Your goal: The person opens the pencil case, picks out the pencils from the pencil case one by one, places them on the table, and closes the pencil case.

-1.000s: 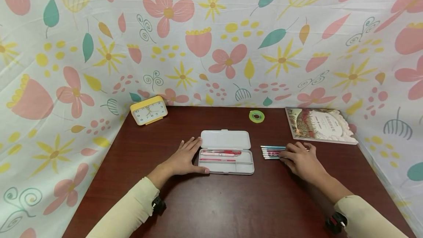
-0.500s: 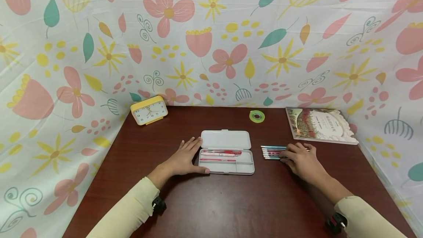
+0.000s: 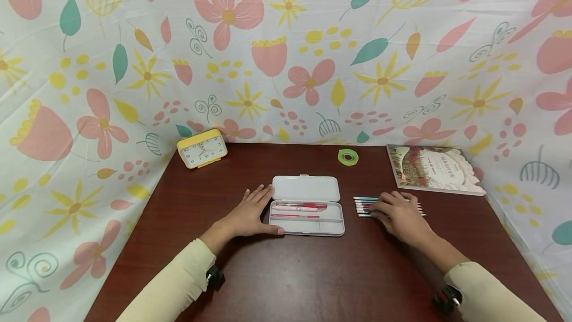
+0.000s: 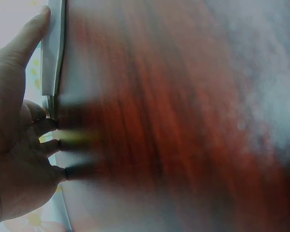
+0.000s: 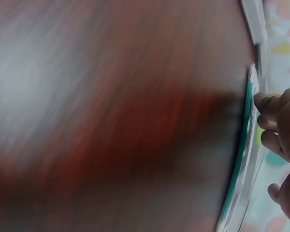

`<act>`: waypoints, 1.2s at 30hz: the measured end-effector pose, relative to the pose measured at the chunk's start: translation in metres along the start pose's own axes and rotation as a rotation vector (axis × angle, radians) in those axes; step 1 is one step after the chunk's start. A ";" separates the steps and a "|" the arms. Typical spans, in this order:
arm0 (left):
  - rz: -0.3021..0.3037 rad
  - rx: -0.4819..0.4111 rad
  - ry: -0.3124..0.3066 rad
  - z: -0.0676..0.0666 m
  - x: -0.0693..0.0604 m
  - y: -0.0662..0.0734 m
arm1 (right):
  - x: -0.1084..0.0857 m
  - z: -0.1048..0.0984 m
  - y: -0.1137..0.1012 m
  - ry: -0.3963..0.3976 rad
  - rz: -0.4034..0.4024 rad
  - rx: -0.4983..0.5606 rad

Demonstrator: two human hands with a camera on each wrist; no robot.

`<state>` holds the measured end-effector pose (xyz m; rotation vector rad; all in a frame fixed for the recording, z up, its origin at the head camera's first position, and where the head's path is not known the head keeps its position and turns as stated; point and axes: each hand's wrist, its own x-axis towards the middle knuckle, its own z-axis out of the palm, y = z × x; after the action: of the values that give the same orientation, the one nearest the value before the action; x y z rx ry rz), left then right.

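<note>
A white pencil case lies opened flat mid-table, its lid folded back. Inside its tray are a red pen, a white pen and a thin red stick-like piece. My left hand spreads along the case's left side, thumb at the front corner and fingertips by the hinge; the left wrist view shows the thumb touching the case edge. To the right, several pencils lie side by side, points rightward. My right hand rests over their middle, fingers bent loosely; in the right wrist view fingertips meet a teal pencil.
A yellow alarm clock stands at the back left. Green tape lies near the back edge, and a picture book at the back right. Flowered cloth hangs behind and beside the brown table.
My right hand has shifted slightly left over the pencils, so their points now show beyond it. The left hand and the pencil case have stayed put.
</note>
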<state>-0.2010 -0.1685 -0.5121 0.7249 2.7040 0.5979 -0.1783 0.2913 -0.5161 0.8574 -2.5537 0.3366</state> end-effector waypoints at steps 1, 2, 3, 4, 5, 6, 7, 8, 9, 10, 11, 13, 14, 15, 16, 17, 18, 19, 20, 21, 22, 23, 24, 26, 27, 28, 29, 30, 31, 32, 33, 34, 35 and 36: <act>0.002 -0.001 0.002 0.000 0.000 0.000 | 0.004 0.001 -0.004 -0.005 -0.003 0.010; 0.003 -0.001 0.003 0.001 0.001 0.000 | 0.009 0.002 -0.009 -0.012 -0.007 0.022; 0.004 -0.001 0.004 0.001 0.001 0.000 | 0.015 0.003 -0.015 -0.017 -0.012 0.031; 0.004 0.001 0.005 0.001 0.001 -0.001 | 0.020 0.005 -0.021 -0.026 -0.015 0.045; 0.003 0.004 0.004 0.001 0.001 -0.001 | 0.025 0.006 -0.026 -0.033 -0.022 0.056; 0.002 0.005 0.004 0.001 0.002 -0.001 | 0.030 0.008 -0.032 -0.044 -0.025 0.067; 0.003 0.005 0.004 0.001 0.002 -0.001 | 0.034 0.010 -0.037 -0.057 -0.027 0.079; 0.002 0.008 0.004 0.001 0.002 0.000 | 0.039 0.011 -0.042 -0.072 -0.029 0.090; 0.002 0.010 0.004 0.001 0.002 0.000 | 0.042 0.013 -0.048 -0.091 -0.031 0.100; 0.003 0.010 0.004 0.001 0.002 -0.001 | 0.046 0.015 -0.053 -0.115 -0.032 0.110; 0.004 0.011 0.002 0.001 0.002 0.000 | 0.049 0.016 -0.058 -0.137 -0.035 0.119; 0.004 0.013 0.003 0.001 0.003 0.000 | 0.053 0.019 -0.067 -0.177 -0.045 0.124; 0.003 0.015 0.002 0.001 0.002 0.001 | 0.055 0.020 -0.071 -0.190 -0.056 0.120; 0.003 0.016 0.002 0.001 0.002 0.001 | 0.056 0.022 -0.074 -0.203 -0.063 0.115; 0.003 0.015 0.003 0.000 0.002 0.001 | 0.057 0.024 -0.077 -0.214 -0.071 0.108; 0.002 0.016 0.003 0.000 0.002 0.002 | 0.058 0.026 -0.079 -0.220 -0.078 0.103; 0.002 0.017 0.005 0.000 0.002 0.002 | 0.059 0.027 -0.081 -0.225 -0.084 0.096; 0.004 0.017 0.005 0.000 0.002 0.002 | 0.060 0.029 -0.082 -0.228 -0.089 0.091; 0.004 0.018 0.005 0.000 0.002 0.002 | 0.060 0.031 -0.083 -0.238 -0.087 0.089; 0.005 0.016 0.005 0.000 0.002 0.002 | 0.060 0.032 -0.084 -0.246 -0.085 0.088; 0.005 0.016 0.005 0.000 0.002 0.001 | 0.061 0.033 -0.085 -0.252 -0.084 0.087; 0.004 0.015 0.006 -0.001 0.002 0.001 | 0.061 0.034 -0.086 -0.255 -0.082 0.086; 0.003 0.013 0.006 -0.001 0.002 0.001 | 0.061 0.035 -0.087 -0.256 -0.079 0.087; 0.002 0.014 0.006 0.000 0.001 0.001 | 0.062 0.037 -0.089 -0.255 -0.073 0.090; 0.002 0.013 0.007 -0.001 0.002 0.000 | 0.062 0.037 -0.089 -0.252 -0.069 0.090; 0.003 0.014 0.008 0.000 0.002 0.000 | 0.062 0.038 -0.090 -0.249 -0.066 0.090; 0.003 0.014 0.008 -0.001 0.002 0.000 | 0.062 0.038 -0.091 -0.247 -0.062 0.088; 0.004 0.013 0.008 0.000 0.002 0.000 | 0.062 0.039 -0.092 -0.246 -0.057 0.087; 0.004 0.014 0.008 0.000 0.002 0.000 | 0.063 0.039 -0.092 -0.248 -0.051 0.085; 0.004 0.012 0.008 -0.001 0.002 0.000 | 0.063 0.039 -0.092 -0.251 -0.047 0.082; 0.003 0.012 0.007 -0.001 0.002 0.000 | 0.063 0.039 -0.093 -0.255 -0.042 0.081; 0.001 0.011 0.007 0.000 0.001 0.000 | 0.063 0.039 -0.093 -0.261 -0.040 0.080; 0.001 0.012 0.007 0.000 0.001 0.000 | 0.063 0.039 -0.093 -0.266 -0.039 0.082; 0.002 0.013 0.008 0.000 0.001 -0.001 | 0.064 0.038 -0.092 -0.273 -0.039 0.085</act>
<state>-0.2023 -0.1683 -0.5125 0.7299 2.7175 0.5848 -0.1791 0.1727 -0.5119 1.0463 -2.7840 0.3384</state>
